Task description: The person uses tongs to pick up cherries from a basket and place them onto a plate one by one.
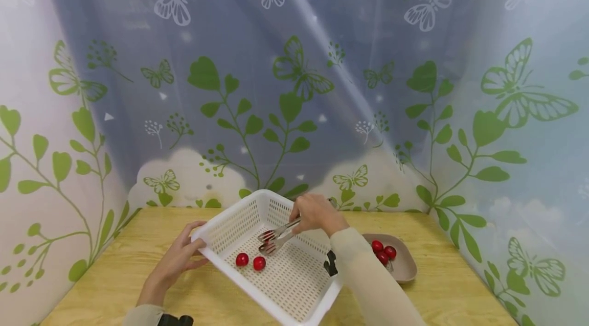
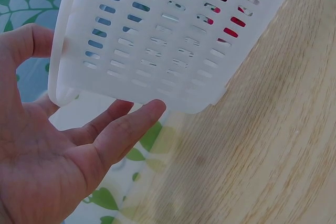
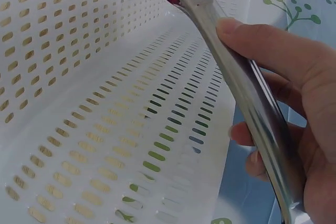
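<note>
- Nearest, at the lower edge of the head view, are a pale left sleeve (image 1: 143, 314) with a black strap-like piece (image 1: 175, 320) at the wrist, and a pale right sleeve (image 1: 368, 275) reaching forward.
- The bench (image 1: 211, 310) has a yellow wood-grain top.
- The left hand (image 1: 177, 254) grips the left corner of the white basket (image 1: 244, 282), its fingers bent about the rim and outer wall; the left wrist view shows fingertips against the outside.
- The basket, slotted on its walls and floor, stands before the person, turned cornerwise to them.
- Two round red fruits, a left one (image 1: 242, 259) and a right one (image 1: 259, 263), lie just beside each other on the basket floor, toward the left hand.
- A third red fruit (image 1: 266, 236) is farther in, at the tips of the metal tongs (image 3: 240, 82) and partly hidden by them; how firmly they clasp it I cannot tell.
- The right hand (image 1: 315, 212) is above the basket's far right side, fingers closed round the tongs' handles.
- Right of the basket, partly behind the right sleeve, a pinkish plate (image 1: 407, 264) holds at least three red fruits (image 1: 390, 252).
- Behind the bench hangs a sheet (image 1: 221, 19) printed with butterflies, leafy stems and clouds.
</note>
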Action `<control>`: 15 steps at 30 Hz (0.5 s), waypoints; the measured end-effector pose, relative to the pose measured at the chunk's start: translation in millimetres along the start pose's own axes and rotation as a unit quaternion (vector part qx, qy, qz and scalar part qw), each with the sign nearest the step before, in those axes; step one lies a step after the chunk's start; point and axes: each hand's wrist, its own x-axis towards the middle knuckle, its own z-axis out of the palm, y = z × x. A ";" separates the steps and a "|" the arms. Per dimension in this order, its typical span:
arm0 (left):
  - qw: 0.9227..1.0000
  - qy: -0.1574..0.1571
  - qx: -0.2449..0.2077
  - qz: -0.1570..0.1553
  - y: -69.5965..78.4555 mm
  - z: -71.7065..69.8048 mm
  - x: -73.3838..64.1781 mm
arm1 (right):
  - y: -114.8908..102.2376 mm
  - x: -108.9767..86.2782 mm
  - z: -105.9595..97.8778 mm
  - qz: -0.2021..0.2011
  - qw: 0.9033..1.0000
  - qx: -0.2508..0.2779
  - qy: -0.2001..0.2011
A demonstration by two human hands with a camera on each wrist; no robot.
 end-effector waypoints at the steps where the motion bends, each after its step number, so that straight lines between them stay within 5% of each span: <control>1: 1.000 0.001 0.001 0.000 0.3 0.1 0.1 | 0.0 -0.3 -0.9 0.000 1.000 0.000 0.001; 15: 1.000 -0.004 -0.004 -0.002 1.1 -0.3 -0.2 | -4.3 -7.9 -30.4 -0.033 0.997 0.008 0.064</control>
